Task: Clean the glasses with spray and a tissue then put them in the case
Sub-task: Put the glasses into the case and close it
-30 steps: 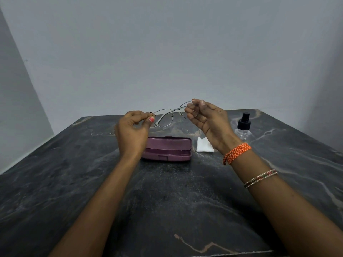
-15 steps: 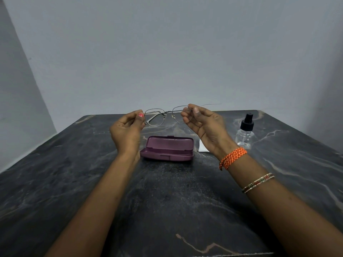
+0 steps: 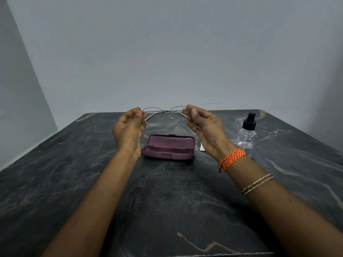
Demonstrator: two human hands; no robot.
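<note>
I note the glasses [image 3: 166, 115] now levelled, left hand [image 3: 128, 127] and right hand [image 3: 206, 127] pinching their ends above the open case [image 3: 168, 147]; casing seems imminent.

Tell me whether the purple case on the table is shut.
No: the purple case lies open on the table, lid tipped back, below the glasses held between the left hand and right hand.
</note>
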